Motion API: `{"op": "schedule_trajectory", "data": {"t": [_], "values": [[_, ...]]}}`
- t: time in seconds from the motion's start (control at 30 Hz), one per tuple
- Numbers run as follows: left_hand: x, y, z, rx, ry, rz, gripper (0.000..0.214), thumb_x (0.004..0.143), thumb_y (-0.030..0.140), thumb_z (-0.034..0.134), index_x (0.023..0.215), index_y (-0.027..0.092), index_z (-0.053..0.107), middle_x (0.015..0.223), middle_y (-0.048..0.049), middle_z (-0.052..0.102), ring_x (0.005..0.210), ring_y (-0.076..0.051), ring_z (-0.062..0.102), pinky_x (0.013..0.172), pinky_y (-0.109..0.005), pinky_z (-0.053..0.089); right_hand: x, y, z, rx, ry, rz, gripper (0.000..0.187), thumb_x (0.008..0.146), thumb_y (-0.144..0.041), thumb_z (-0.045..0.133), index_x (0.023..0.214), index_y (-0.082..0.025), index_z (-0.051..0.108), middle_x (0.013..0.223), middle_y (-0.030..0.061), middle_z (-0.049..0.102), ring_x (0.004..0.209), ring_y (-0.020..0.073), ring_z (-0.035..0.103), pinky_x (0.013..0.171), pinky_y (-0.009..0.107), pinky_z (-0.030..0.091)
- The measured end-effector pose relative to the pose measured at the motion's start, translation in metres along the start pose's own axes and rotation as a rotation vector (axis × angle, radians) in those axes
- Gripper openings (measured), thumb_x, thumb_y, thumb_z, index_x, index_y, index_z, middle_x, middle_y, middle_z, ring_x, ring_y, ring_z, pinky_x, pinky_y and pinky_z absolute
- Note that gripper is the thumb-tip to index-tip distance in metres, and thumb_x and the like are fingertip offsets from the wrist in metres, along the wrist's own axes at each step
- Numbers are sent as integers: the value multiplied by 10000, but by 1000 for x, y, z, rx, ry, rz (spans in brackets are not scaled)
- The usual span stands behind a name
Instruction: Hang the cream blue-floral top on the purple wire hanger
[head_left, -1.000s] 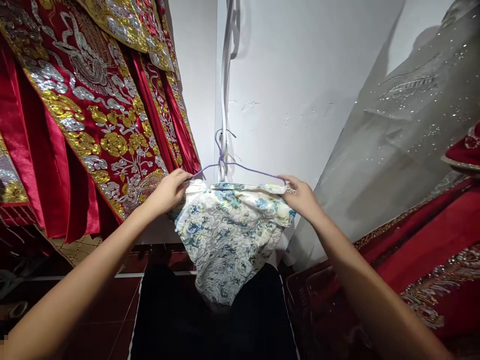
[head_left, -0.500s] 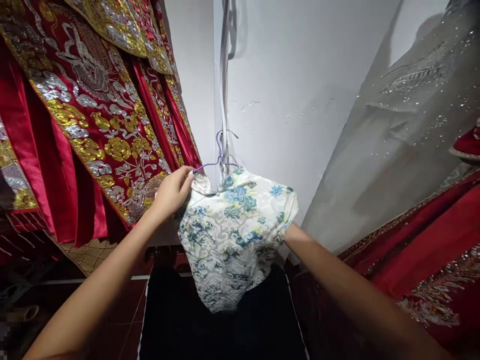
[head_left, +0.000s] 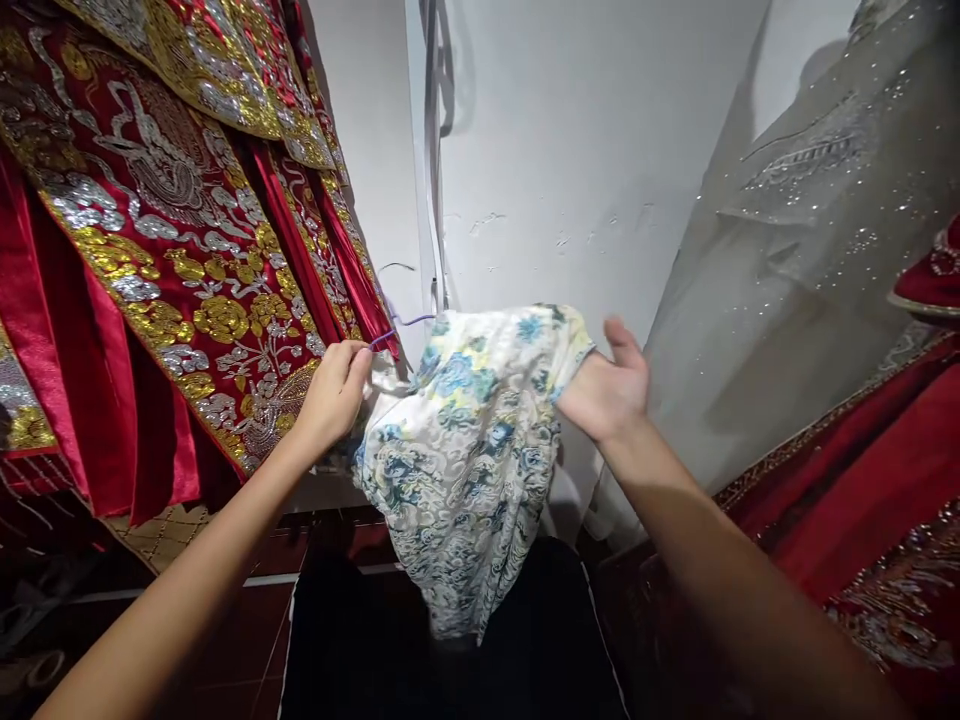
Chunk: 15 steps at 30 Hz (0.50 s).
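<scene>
A short-sleeved floral blouse (head_left: pixel 457 450), white with blue and yellow flowers, hangs in front of me on a thin purple-blue hanger (head_left: pixel 411 321). My left hand (head_left: pixel 337 392) is closed on the left arm of the hanger, close to the blouse's collar. At the sleeve on the other side is my right hand (head_left: pixel 611 385), open, with its thumb side raised. Its wrist side touches the sleeve edge, and some of its fingers are hidden or blurred. Much of the hanger's right arm lies under the cloth.
A red gown (head_left: pixel 187 220) with gold and silver embroidery hangs close on the left. On the right are a sparkling pale gown (head_left: pixel 795 230) and a red beaded garment (head_left: pixel 847 500). A white wall (head_left: pixel 570 130) with a vertical metal pole (head_left: pixel 431 150) stands ahead.
My right hand, earlier hidden inside or behind the blouse, now shows outside the sleeve. The hanger has tilted and shifted left, and the blouse's shoulder is raised.
</scene>
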<state>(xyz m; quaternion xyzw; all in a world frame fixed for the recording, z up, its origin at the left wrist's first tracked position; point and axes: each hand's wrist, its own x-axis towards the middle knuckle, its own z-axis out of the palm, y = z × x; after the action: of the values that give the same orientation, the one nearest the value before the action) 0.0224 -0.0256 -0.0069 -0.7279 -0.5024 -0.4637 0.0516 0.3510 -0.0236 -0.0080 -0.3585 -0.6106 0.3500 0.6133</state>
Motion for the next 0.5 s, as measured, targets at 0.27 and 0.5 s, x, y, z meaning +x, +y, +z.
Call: {"op": "schedule_trajectory", "data": {"t": [0.27, 0.5], "values": [[-14, -7, 11, -487, -209, -112, 503, 959, 594, 405, 937, 158, 655, 859, -65, 654, 808, -194, 607, 753, -303, 487, -61, 9, 51, -301, -883, -45, 537, 848, -457, 623, 1352, -272, 598, 1270, 96, 656, 1141, 283, 624, 964, 437, 507], [-44, 71, 30, -869, -322, -50, 572, 920, 690, 398, 927, 174, 646, 1015, -99, 663, 967, -234, 628, 890, -356, 502, -67, 77, 99, -792, -420, -458, 1109, 762, -378, 684, 1592, -259, -42, 1659, 104, 90, 1513, 392, 52, 1223, 613, 28]]}}
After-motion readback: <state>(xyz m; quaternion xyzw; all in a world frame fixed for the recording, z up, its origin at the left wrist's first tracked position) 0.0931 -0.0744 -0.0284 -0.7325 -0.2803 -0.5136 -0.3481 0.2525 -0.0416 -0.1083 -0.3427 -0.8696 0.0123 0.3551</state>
